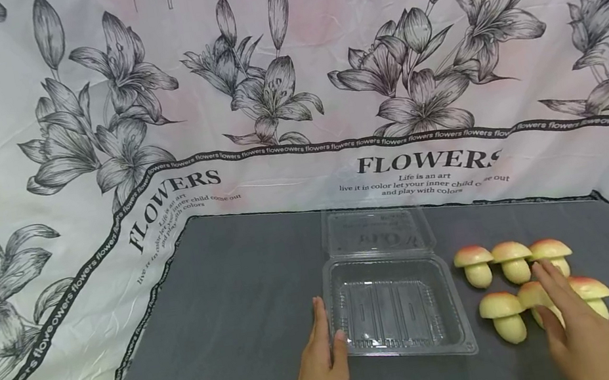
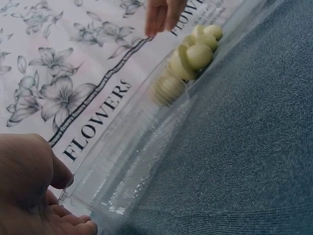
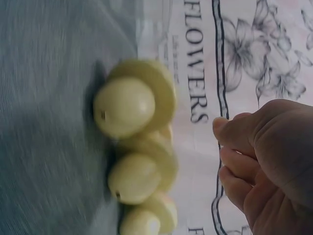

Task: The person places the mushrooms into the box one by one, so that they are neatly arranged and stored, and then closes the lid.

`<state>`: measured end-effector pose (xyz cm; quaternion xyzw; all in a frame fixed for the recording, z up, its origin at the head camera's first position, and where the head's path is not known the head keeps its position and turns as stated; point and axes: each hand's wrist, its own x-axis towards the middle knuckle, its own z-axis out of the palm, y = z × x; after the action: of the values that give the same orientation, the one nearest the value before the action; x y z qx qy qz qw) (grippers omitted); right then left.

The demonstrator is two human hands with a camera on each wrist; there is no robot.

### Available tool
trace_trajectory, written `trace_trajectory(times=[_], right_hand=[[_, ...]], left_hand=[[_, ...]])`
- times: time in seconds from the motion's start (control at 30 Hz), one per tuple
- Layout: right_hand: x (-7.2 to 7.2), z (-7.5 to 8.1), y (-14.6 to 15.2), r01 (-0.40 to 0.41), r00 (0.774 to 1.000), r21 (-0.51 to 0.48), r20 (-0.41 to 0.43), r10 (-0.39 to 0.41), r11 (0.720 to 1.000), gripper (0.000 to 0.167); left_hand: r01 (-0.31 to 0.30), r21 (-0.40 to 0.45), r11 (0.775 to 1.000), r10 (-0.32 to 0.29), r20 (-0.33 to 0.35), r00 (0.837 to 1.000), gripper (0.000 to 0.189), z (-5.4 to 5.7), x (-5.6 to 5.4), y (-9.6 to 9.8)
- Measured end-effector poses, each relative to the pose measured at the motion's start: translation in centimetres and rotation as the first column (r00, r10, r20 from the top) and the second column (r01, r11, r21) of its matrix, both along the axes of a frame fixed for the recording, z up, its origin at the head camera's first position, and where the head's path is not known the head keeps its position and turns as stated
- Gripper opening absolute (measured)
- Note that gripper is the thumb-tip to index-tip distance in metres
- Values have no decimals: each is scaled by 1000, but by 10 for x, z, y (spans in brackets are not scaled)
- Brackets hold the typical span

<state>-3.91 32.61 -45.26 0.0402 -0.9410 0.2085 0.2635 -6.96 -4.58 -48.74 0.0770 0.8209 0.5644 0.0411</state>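
A clear plastic clamshell box (image 1: 394,305) lies on the dark grey table with its lid (image 1: 377,231) folded back. At its left side is my left hand (image 1: 320,363), fingers extended along the wall and thumb at the rim; the left wrist view shows thumb and fingers right by the box's corner. To the right of the box stand several pale yellow mushroom-shaped pieces (image 1: 502,315) with reddish-tinged caps, in two rows. Over the right part of the front row hovers my right hand (image 1: 584,332), partly hiding the mushrooms there. Nothing shows between its loosely bent fingers in the right wrist view.
The grey table surface (image 1: 227,308) extends left of the box. Behind it and at both sides hangs a white cloth (image 1: 291,179) printed with flowers and lettering. The lid's far edge lies close to the cloth.
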Motion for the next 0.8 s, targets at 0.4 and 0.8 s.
trace_trajectory(times=[0.4, 0.8], right_hand=[[7, -2, 45, 89, 985, 46, 142, -95, 995, 87], [5, -20, 80, 48, 974, 121, 216, -74, 992, 107]], left_hand=[[3, 25, 1000, -3, 3, 1000, 69, -1, 1, 0], [-16, 15, 1000, 17, -37, 999, 68, 1, 2, 0]])
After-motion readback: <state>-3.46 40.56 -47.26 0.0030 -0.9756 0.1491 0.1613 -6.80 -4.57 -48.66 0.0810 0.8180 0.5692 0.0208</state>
